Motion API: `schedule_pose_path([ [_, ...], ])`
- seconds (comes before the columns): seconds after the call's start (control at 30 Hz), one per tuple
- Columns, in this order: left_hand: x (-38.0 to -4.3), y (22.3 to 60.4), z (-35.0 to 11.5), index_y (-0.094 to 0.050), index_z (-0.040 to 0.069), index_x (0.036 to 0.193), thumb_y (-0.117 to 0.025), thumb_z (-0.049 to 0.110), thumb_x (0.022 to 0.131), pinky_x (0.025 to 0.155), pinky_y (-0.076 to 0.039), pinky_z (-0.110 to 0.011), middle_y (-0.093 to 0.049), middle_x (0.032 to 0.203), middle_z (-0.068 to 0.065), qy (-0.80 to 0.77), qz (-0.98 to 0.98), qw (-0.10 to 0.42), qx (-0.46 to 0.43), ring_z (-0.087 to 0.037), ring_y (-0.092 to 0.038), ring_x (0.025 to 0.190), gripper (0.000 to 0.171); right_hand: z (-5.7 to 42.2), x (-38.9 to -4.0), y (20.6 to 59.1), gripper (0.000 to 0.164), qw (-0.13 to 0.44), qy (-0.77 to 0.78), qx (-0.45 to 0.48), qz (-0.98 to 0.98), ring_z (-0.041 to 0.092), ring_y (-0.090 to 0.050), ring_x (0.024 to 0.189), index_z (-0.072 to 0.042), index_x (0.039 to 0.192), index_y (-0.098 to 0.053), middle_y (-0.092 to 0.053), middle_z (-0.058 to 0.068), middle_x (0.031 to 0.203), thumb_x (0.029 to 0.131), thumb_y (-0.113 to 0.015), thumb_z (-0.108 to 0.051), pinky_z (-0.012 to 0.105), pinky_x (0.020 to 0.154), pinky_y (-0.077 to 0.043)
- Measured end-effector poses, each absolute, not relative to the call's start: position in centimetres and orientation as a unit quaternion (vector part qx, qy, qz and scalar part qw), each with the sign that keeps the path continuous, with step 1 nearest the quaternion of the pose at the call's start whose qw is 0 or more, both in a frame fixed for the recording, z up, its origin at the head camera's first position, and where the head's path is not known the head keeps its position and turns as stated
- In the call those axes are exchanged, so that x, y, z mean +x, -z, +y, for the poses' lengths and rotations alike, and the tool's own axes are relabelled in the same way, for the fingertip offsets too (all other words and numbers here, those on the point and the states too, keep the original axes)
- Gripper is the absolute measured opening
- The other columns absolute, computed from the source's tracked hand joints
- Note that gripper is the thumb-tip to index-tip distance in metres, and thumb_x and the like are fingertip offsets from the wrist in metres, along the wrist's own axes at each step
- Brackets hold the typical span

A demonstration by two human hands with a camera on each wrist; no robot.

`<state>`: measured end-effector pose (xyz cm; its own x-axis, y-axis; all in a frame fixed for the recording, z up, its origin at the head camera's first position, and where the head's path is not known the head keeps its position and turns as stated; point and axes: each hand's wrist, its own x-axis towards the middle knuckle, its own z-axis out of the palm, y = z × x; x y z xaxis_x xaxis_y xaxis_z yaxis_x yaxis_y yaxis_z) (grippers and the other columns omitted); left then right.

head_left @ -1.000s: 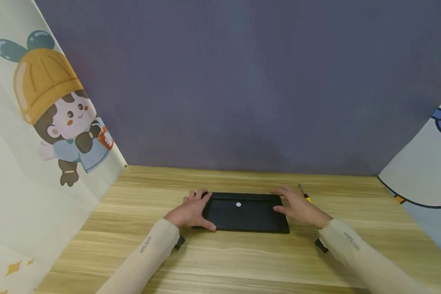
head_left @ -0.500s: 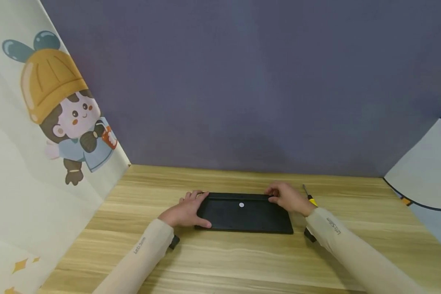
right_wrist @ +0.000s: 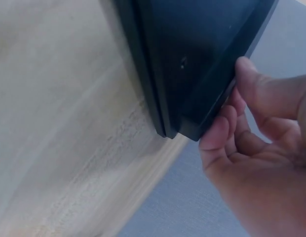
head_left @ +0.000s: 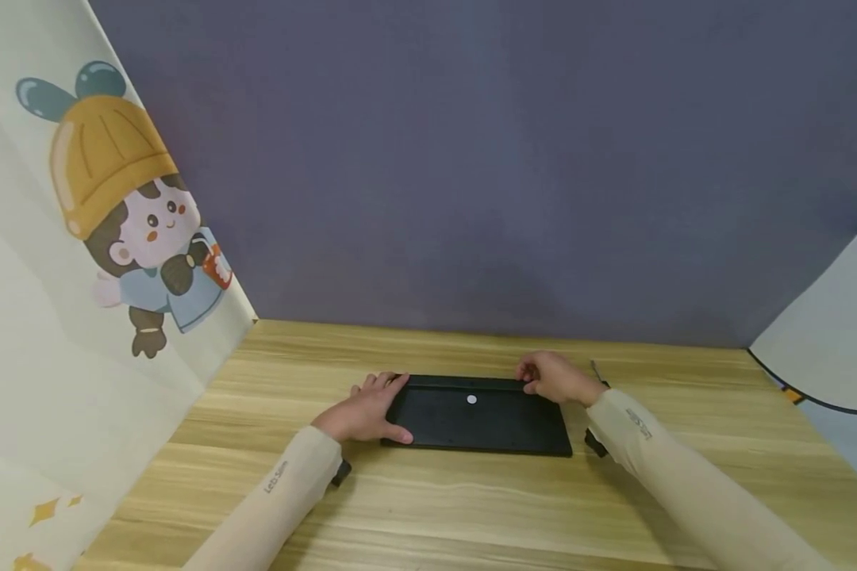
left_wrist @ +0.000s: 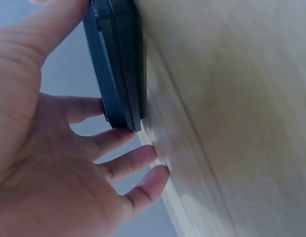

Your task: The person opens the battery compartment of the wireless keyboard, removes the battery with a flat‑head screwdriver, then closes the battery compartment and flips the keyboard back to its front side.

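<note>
A flat black keyboard [head_left: 464, 420] lies underside up on the table, with a raised bar along its far edge and a small white round sticker [head_left: 472, 400]. Across its left end spreads my left hand [head_left: 363, 414], thumb at the near edge and fingers at the far corner, gripping it. In the left wrist view the outer fingers touch the tabletop [left_wrist: 232, 98]. My right hand [head_left: 559, 377] pinches the bar near the far right corner between thumb and curled fingertips. A screw hole [right_wrist: 183, 62] shows in the underside in the right wrist view.
A screwdriver [head_left: 595, 369] lies just behind the right hand, mostly hidden by the hand and sleeve. A dark grey-blue panel [head_left: 471, 174] rises behind the table. White printed walls [head_left: 36, 333] stand on both sides.
My right hand has moved left and inward from the right end of the keyboard, its fingers curling onto the bar. The left hand stays at the left end. The head view has shifted slightly.
</note>
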<state>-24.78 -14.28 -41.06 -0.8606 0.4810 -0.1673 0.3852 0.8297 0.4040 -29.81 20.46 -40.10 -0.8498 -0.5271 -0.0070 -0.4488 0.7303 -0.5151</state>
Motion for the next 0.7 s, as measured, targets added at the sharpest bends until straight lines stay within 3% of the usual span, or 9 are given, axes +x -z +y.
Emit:
schedule_pose_path([
  [0.7,-24.80,41.08,-13.91,-0.018,0.014,0.153,-0.071,0.052,0.077,0.104,-0.015,-0.062,-0.015,0.154,-0.015,-0.155,0.952,0.144,0.222,-0.038,-0.014,0.139,0.100,21.02,-30.29,39.87,0.012,0.091,0.263,-0.271,0.922,0.013,-0.051,0.071,-0.005,0.090,-0.063,-0.056,-0.001,0.080,0.083,-0.070,0.001,0.032,0.065,-0.044],
])
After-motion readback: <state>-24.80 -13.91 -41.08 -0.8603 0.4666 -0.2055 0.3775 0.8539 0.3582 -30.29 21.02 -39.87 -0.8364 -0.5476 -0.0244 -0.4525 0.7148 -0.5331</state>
